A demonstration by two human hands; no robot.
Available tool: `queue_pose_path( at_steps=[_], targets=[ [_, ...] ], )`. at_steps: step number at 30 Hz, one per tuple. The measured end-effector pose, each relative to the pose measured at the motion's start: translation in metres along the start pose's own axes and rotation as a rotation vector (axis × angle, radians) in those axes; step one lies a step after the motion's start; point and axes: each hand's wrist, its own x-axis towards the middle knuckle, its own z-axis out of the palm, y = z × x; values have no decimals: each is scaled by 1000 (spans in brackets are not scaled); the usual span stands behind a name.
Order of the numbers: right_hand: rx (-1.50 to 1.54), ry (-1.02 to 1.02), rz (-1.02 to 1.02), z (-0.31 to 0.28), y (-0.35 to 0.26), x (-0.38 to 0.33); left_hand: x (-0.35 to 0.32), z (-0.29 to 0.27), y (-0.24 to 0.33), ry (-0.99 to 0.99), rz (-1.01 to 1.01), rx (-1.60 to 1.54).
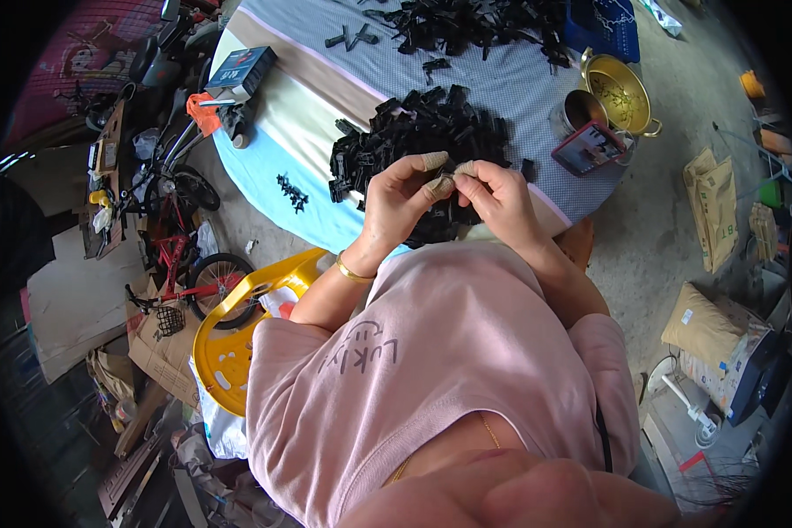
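Observation:
Over the near edge of a heap of black plastic parts (383,145), my two hands meet fingertip to fingertip. Tan wraps cover several of the fingertips. My left hand (398,198) pinches thumb against forefinger, and my right hand (502,201) does likewise just beside it. Whatever sits between the fingers is too small and too covered to name. A small cluster of black pieces (292,192) lies left of the heap on the cloth. One black part (527,170) rests just to the right of the heap.
A patterned cloth (277,141) covers the round table. Farther back lie more black parts (466,22) and a blue basket (625,40). At right stand a phone (588,148) and a gold two-handled pot (640,97); at left, a box (242,72). A yellow chair (224,356) is near my left arm.

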Motion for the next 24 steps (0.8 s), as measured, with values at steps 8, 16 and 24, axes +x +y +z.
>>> queue_pose_path(
  at_steps=[8, 16, 24],
  targets=[
    [105, -154, 302, -2, 4, 7, 4, -6, -9, 40, 429, 478],
    [-113, -326, 118, -9, 79, 79, 26, -27, -12, 211, 286, 859],
    [-982, -4, 193, -2, 149, 205, 28, -52, -22, 86, 276, 1105]
  ],
)
